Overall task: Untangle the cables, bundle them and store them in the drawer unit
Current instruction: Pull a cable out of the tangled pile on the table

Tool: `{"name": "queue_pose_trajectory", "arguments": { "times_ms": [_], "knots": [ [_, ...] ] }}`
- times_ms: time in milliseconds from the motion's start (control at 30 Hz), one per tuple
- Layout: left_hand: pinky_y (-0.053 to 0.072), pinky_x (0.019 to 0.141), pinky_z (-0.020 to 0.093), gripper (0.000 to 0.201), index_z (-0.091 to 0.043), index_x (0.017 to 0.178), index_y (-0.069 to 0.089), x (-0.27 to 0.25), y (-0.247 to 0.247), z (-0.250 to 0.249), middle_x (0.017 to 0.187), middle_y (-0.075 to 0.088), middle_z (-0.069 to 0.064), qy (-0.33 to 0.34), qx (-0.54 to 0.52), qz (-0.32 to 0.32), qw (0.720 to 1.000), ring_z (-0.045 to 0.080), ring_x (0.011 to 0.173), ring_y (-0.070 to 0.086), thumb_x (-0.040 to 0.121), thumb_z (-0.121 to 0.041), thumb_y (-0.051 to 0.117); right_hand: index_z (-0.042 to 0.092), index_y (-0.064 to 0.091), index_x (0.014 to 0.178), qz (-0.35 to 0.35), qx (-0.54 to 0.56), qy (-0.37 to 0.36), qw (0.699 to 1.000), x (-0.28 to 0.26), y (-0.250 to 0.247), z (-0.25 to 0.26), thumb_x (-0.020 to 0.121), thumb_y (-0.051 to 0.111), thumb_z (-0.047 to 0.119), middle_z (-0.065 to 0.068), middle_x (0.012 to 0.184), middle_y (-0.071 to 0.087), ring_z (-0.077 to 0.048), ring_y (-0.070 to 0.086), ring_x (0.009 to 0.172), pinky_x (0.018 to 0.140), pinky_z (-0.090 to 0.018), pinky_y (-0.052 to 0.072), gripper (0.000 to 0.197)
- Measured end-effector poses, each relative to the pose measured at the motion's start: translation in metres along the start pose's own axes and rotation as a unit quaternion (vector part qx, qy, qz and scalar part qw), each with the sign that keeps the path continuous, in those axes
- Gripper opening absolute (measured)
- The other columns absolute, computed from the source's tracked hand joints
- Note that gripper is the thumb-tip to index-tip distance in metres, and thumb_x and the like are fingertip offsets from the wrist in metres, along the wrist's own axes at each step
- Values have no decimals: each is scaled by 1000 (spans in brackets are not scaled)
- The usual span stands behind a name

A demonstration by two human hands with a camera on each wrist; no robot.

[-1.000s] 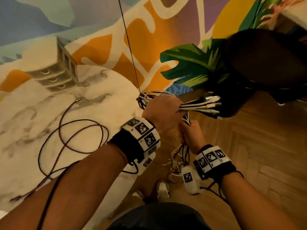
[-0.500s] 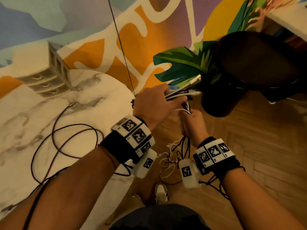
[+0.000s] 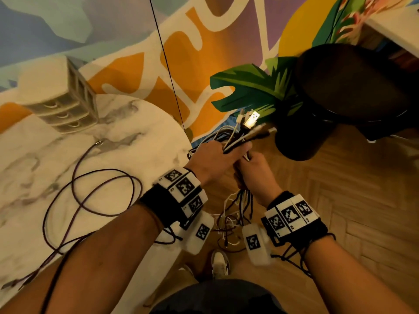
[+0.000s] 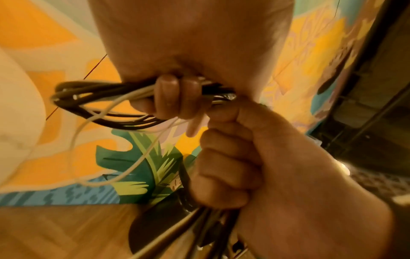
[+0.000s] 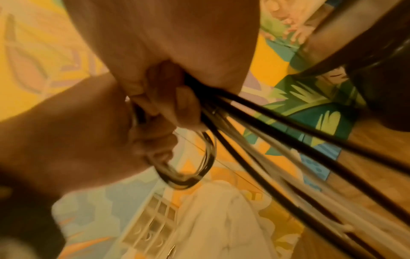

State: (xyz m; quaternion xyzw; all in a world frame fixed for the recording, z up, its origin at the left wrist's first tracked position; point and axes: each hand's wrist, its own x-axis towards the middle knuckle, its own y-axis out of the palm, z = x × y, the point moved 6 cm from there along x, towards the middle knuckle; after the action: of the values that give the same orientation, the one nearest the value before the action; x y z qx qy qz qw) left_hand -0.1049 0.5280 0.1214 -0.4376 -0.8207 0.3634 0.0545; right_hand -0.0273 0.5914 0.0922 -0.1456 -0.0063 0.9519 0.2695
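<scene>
Both our hands grip the cable bundle [image 3: 235,141] beyond the tabletop [image 3: 68,177] edge: left hand [image 3: 215,155] clamps the looped coil, right hand [image 3: 256,171] the hanging strands; we should keep plug ends aligned, wrapping evenly, drawer unit [image 3: 61,105] well apart, one purple cable [image 3: 90,189] lying loose

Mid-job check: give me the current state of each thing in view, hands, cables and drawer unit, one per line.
left hand: grips the looped cable bundle.
right hand: fist closed round the hanging strands.
cable bundle: partly coiled, plugs sticking up, tails dangling tangled.
purple cable: loose, looped on the marble table.
drawer unit: on the table, drawers shut.
</scene>
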Motion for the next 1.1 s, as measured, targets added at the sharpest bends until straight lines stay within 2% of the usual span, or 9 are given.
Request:
{"name": "queue_pose_trajectory", "arguments": {
  "times_ms": [133,200,233,300,433,600,733,900,1100],
  "knots": [
    [38,56,32,44,-5,69,57,7,-3,-10,61,50,8,-21,-73,0,997,19,55,49,83,-46,64,18,51,71,68,8,-54,996,-5,9,5,93,51,5,9,43,44,-8,34,37,42,-25,30,26],
    [39,53,19,29,-10,70,58,7,-8,-24,59,53,0,6,-59,-23,998,12,53,50,86,-34,63,17,50,70,82,8,-44,996,-2,9,-8,89,51,-5,9,43,49,-4,39,37,43,-22,34,29],
    [36,51,11,23,-14,72,56,7,-12,-32,59,51,-6,30,-44,-36,998,6,52,48,88,-30,61,19,48,64,74,3,-31,997,0,7,-20,88,51,-8,10,41,48,-2,39,36,44,-21,35,36],
    [34,50,12,20,-20,73,52,6,-24,-52,59,47,-13,78,-38,-65,994,2,54,46,92,-24,57,24,39,49,44,-26,14,999,4,1,-58,87,54,-2,10,38,39,-4,35,35,45,-22,33,48],
    [34,52,8,10,-21,86,58,4,-60,-82,58,43,-19,175,-22,-121,977,-5,52,47,94,-26,54,17,40,55,-17,-118,144,982,7,-19,-137,90,57,18,-1,50,42,-17,39,44,46,-25,35,39],
    [40,61,10,19,-10,104,66,5,-72,-86,68,48,-23,201,-35,-154,967,-5,63,52,92,-21,56,9,54,65,-10,-170,196,966,25,-32,-165,92,54,23,-3,58,55,-15,48,50,49,-24,38,31],
    [41,62,7,15,-14,103,66,6,-91,-92,65,51,-26,221,-82,-172,956,-15,62,53,92,-18,57,11,47,60,7,-194,249,949,37,-33,-176,94,53,26,-3,54,47,-16,43,47,46,-25,33,38],
    [36,57,7,22,-31,77,57,11,-111,-97,61,51,-18,239,-120,-192,944,-9,56,50,92,-14,55,10,52,64,-68,-179,231,954,46,-49,-172,95,52,33,-3,55,53,-14,49,48,46,-23,36,38],
    [40,61,10,26,-37,78,53,13,-114,-93,67,54,-18,239,-138,-194,941,-7,61,53,90,-14,54,4,63,85,-34,-297,299,906,40,-70,-213,92,48,49,-12,77,64,-28,58,69,58,-30,44,47]
  ]
}}
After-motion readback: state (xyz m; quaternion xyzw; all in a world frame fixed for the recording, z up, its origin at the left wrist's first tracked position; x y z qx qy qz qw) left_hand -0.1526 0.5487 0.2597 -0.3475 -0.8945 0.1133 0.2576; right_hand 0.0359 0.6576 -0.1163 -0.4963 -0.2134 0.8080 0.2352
